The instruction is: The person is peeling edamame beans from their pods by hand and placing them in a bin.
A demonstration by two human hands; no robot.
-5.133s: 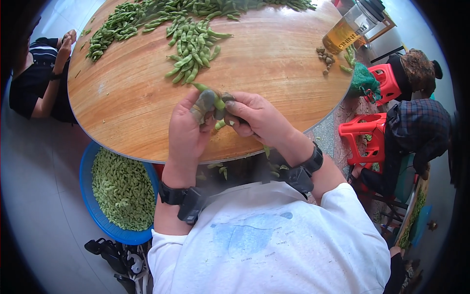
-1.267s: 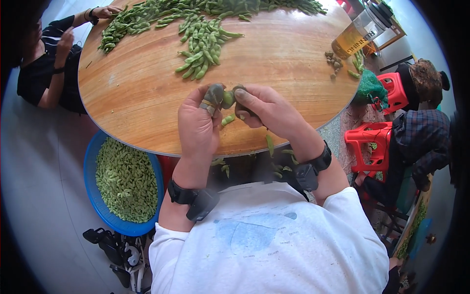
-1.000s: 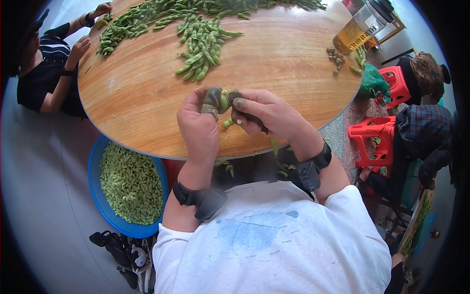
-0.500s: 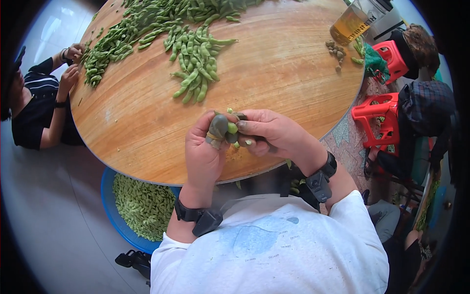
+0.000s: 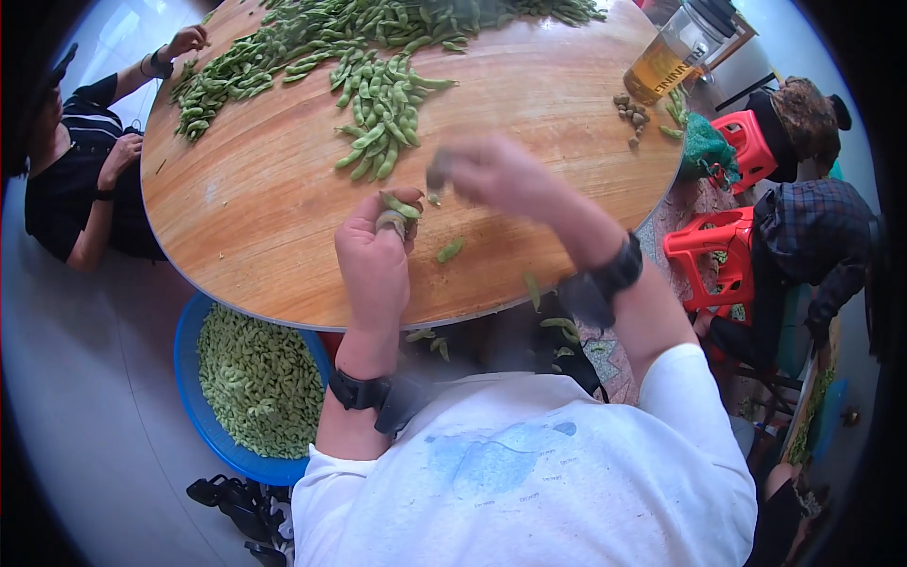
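My left hand (image 5: 371,260) holds a green pod (image 5: 400,204) near the table's front, with a worn grey-brown covering on a finger. My right hand (image 5: 491,175) is smeared by motion, a dark covering at its fingertips; whether it holds anything is unclear. It is beside a cluster of pods (image 5: 378,128) on the round wooden table (image 5: 548,113). A loose pod (image 5: 450,249) lies right of my left hand. The bigger heap of pods (image 5: 283,47) spans the far side.
A blue tub of shelled beans (image 5: 260,383) stands below left. A jug of amber liquid (image 5: 657,71) and small brown lumps (image 5: 631,111) sit at far right. A co-worker (image 5: 76,180) is at left; people (image 5: 812,255) sit by red stools (image 5: 709,255) at right.
My hands, together half a second ago, have separated: the right has moved up toward the pods and is blurred, while the left stays low with a pod.
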